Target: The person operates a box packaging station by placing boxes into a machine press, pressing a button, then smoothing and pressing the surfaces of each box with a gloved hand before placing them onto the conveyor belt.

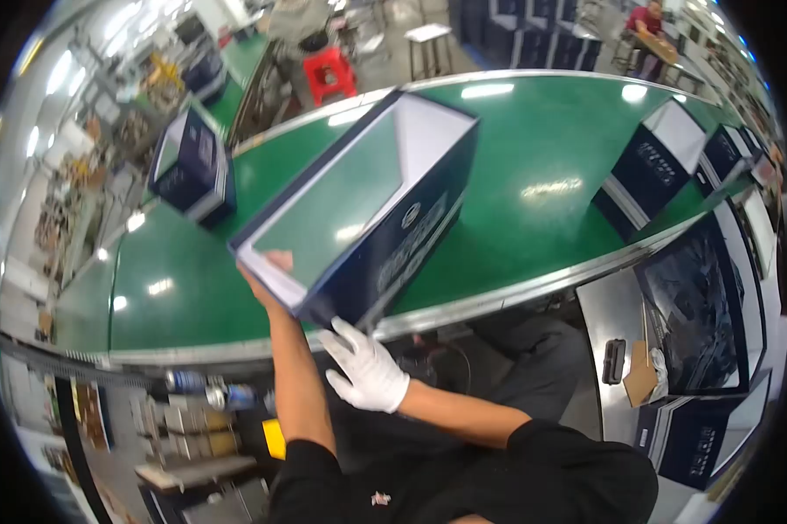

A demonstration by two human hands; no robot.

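Green conveyor belt (515, 175) curving across a factory floor, with the person's counter edge running below it. Held above the belt: a large open navy-blue cardboard box with a white interior (358, 205), tilted, its open face toward the camera. Left hand (267, 279), bare, grips the box's near lower corner; one of its fingers (280, 259) lies inside the white rim, the rest hidden behind the wall. Right hand (365, 367), in a white glove, sits just under the box's lower edge with fingers spread, the fingertips touching or nearly touching the dark side; which cannot be told. Further matching navy boxes (192, 166) stand on the belt, left and right.
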